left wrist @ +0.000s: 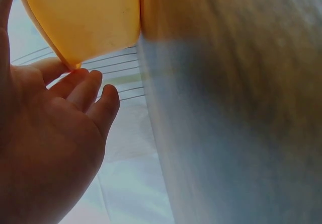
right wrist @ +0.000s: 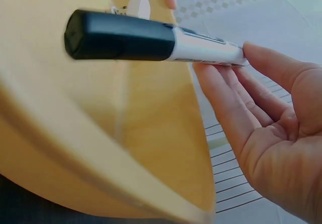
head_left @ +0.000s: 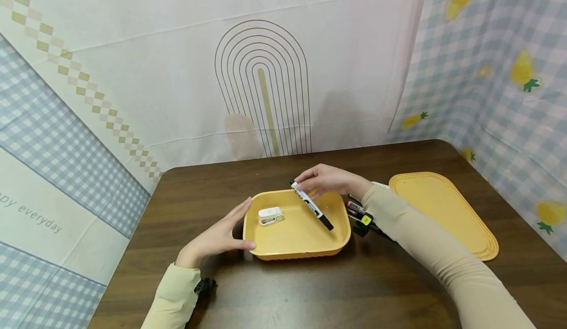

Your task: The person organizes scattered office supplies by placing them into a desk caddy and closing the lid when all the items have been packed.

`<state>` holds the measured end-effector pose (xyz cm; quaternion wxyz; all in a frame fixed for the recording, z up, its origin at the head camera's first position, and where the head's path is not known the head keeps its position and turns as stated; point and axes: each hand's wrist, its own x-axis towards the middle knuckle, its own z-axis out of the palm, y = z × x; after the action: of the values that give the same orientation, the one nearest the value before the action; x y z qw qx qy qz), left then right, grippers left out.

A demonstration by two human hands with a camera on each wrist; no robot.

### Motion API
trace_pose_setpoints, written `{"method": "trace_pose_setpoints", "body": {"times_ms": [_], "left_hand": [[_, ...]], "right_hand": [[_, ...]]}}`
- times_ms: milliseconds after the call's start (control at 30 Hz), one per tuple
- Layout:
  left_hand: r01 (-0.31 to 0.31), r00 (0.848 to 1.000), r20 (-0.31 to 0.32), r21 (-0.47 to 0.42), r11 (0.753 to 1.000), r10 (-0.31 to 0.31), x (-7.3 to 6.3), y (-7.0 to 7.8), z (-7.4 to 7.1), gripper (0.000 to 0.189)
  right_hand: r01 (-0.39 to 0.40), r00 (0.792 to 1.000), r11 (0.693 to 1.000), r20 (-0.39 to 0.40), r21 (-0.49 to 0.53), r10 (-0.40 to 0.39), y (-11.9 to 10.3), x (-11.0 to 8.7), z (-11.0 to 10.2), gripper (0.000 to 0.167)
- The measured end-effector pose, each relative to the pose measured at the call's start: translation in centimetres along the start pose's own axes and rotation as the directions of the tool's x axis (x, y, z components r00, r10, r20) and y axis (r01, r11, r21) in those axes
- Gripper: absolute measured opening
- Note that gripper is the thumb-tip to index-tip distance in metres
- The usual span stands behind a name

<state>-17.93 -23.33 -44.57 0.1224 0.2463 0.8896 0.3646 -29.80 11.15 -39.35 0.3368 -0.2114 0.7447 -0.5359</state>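
Observation:
A white marker (head_left: 310, 202) with black ends slants over a shallow yellow tray (head_left: 253, 230), black cap pointing down towards the tray's right side. My right hand (head_left: 327, 178) pinches its upper end between thumb and fingers, as the right wrist view also shows. In that view, the cap (right wrist: 121, 35) points away from the hand, above the tray's inside. At the tray's left end, my left hand (head_left: 217, 240) holds the rim, thumb over the near corner and fingers at the far one. A small white stapler (head_left: 270, 216) sits inside the tray, left of the marker.
Several dark pens or markers (head_left: 360, 218) lie to the right of the tray, partly hidden by my right forearm. Farther right is a flat yellow lid or board (head_left: 436, 206) on the brown wooden table (head_left: 283, 294). A patterned cloth (head_left: 354, 73) hangs behind the table.

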Motion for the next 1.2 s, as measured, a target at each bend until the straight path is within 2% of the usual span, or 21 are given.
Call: {"method": "trace_pose_setpoints", "body": {"times_ms": [233,967,1200], "left_hand": [[0.003,1.0,0.0,0.001,1.0,-0.003,-0.1,0.1,-0.1,0.113],[-0.007,1.0,0.0,0.001,1.0,0.007,0.0,0.1,0.0,0.113],[-0.008,1.0,0.0,0.002,1.0,0.008,0.0,0.2,-0.1,0.113]], "right_hand": [[-0.027,0.997,0.998,0.071,-0.057,0.031,0.1,0.3,0.8,0.04],[-0.062,0.988,0.991,0.132,-0.12,0.078,0.5,0.9,1.8,0.032],[-0.081,0.985,0.987,0.14,-0.136,0.1,0.0,0.8,1.9,0.032]]}}
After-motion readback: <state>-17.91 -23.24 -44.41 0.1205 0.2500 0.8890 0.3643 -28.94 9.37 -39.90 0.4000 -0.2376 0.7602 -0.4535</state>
